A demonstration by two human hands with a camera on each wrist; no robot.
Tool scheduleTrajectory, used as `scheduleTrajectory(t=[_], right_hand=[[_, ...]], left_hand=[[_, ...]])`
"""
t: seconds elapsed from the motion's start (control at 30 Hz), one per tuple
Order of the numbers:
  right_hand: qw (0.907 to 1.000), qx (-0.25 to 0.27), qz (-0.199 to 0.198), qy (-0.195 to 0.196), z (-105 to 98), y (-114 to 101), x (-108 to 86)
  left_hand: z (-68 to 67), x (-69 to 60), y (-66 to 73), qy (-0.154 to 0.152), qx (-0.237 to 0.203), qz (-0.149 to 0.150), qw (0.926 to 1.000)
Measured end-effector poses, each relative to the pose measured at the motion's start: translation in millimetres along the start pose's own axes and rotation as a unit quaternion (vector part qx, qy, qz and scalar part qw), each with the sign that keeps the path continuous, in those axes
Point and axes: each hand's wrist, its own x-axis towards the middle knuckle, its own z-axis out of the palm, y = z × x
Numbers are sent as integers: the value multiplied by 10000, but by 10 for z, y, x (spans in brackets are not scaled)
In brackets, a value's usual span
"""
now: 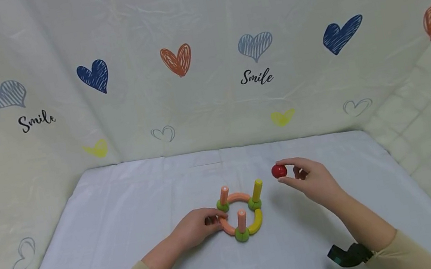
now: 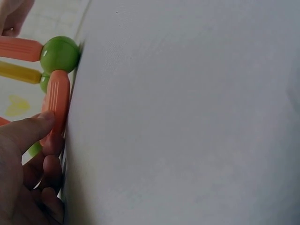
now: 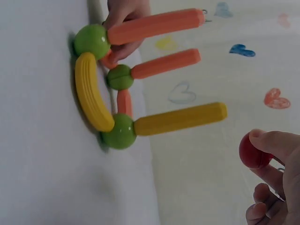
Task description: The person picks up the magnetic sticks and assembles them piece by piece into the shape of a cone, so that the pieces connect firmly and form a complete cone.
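On the table lies a ring of curved rods, two orange and one yellow [image 3: 93,93], joined by green balls [image 1: 242,234]. From the balls rise two orange rods [image 3: 157,26] and one yellow rod [image 1: 257,190], all upright. My left hand [image 1: 198,226] pinches the ring's left curved orange rod [image 2: 58,96] between thumb and fingers. Up and to the right of the ring, my right hand [image 1: 313,179] holds a red ball [image 1: 278,171] between thumb and fingertip, apart from the yellow rod in the right wrist view.
A white cloth [image 1: 132,202] covers the table. Behind and at the sides hangs a pale curtain [image 1: 201,7] printed with hearts and the word Smile. Black wrist cameras [image 1: 349,255] sit under both forearms.
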Motion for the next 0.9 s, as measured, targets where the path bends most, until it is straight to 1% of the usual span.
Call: scheduleTrajectory(t=[0.17,0.37,0.6,0.8,0.9], right_hand=[[9993,248,-281,-37,116,-178,41],[9987,241,-417,-143,193,-298,67],[9980,286,-528,-204,237,-336,44],[9966,282,-732,-235,288,-327,44],[9963,298,-767,-253,302,-314,45]], left_hand=[[-8,-3,-2,2,13,-29,10000],[-9,-4,1,1,18,20,10000],[-7,3,3,-9,12,32,10000],[-8,1,-5,16,21,5,10000],[-1,5,-11,17,25,22,10000]])
